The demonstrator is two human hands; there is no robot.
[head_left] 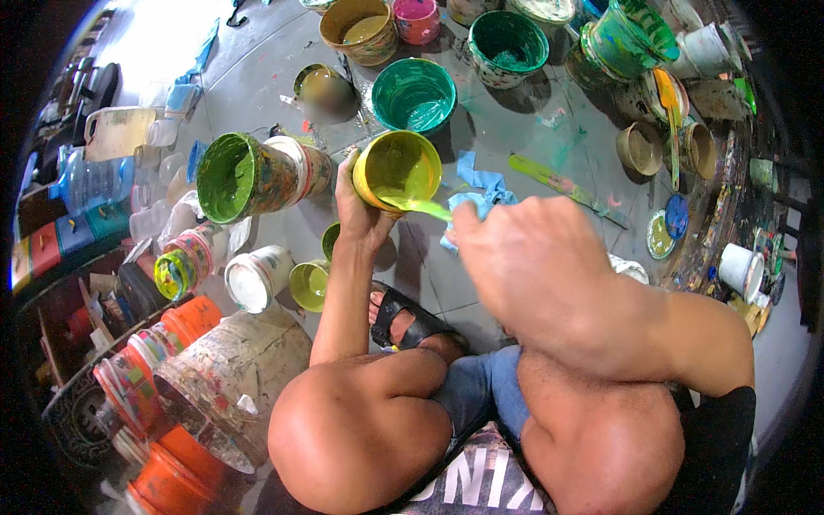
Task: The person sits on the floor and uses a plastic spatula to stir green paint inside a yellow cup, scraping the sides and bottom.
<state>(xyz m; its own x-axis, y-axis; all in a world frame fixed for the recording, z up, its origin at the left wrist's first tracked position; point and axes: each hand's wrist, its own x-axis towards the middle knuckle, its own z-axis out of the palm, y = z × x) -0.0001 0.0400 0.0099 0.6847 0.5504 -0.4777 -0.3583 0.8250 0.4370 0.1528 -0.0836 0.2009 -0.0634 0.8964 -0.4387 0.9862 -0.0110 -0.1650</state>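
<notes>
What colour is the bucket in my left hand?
The bucket in your left hand is yellow, with yellow-green inside; the head view shows it best.

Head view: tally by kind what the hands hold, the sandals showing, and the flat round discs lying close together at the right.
Yellow container in the left hand: 1
Light-green tool in the right hand: 1
Black sandal: 1
Discs, a blue disc and a green-smeared disc: 2
Total: 5

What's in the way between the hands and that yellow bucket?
Nothing visible: the left hand holds the yellow bucket, and the right hand has a green tool reaching inside it.
</notes>
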